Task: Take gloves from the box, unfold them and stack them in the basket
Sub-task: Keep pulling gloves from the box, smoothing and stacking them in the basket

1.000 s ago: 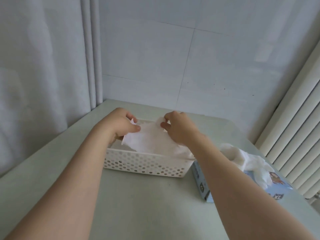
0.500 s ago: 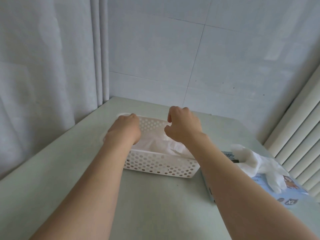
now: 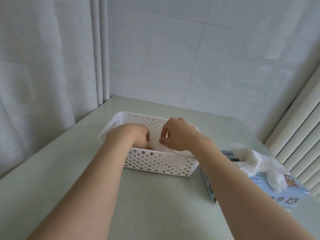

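I have both hands down in the white basket [image 3: 152, 161], which sits toward the far left corner of the desk [image 3: 155, 205]: my left hand [image 3: 131, 135] is pressed low, fingers hidden so I cannot tell their spread, while my right hand [image 3: 180, 135] pinches the edge of the glove [image 3: 160, 147] narrowly. If I lift away while pinching, the thin glove may cling, drag up and crumple the stack. The next glove [image 3: 256, 161], trailing from the box [image 3: 285, 193] at the desk's right edge, looks loose enough to slide off.
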`<state>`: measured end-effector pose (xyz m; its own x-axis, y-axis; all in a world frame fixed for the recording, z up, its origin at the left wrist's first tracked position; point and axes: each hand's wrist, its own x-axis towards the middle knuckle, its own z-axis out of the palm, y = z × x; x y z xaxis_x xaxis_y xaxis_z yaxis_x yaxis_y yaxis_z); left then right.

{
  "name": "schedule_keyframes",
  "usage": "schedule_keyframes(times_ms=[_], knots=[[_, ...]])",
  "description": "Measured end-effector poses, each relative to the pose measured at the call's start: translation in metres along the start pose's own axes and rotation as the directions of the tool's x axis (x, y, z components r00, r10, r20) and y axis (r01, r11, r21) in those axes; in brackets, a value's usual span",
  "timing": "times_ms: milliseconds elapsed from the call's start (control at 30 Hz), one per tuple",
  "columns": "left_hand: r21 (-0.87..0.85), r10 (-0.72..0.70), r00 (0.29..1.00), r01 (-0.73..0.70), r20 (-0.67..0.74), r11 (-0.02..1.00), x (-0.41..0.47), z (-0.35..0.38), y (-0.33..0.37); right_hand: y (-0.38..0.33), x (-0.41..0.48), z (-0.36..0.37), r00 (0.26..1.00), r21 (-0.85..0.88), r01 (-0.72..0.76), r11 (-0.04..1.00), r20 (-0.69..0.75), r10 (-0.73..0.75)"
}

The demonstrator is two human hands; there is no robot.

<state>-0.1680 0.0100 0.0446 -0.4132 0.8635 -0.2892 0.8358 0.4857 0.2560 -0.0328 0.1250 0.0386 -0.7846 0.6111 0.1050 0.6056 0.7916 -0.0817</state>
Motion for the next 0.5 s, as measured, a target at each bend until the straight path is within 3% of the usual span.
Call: schedule_keyframes(times_ms=[100,300,400,500], knots=[[0.033,0.012,0.999,-0.013,0.033,0.999,0.004,0.000,-0.002,0.001,0.001,0.011,0.984,-0.012,-0.006,1.000,0.178,0.008],[0.052,0.036,0.999,-0.037,0.010,0.998,-0.002,-0.003,0.001,0.002,-0.007,0.006,0.980,0.054,-0.021,0.998,0.199,0.010],[-0.001,0.093,0.991,-0.093,-0.097,0.996,-0.008,-0.008,0.010,-0.001,-0.020,-0.006,1.000,0.061,-0.031,0.998,0.005,0.030],[-0.044,0.237,0.920,-0.263,-0.312,0.964,-0.014,-0.011,0.034,-0.001,-0.039,-0.021,0.963,0.281,-0.094,0.955,-0.218,0.159]])
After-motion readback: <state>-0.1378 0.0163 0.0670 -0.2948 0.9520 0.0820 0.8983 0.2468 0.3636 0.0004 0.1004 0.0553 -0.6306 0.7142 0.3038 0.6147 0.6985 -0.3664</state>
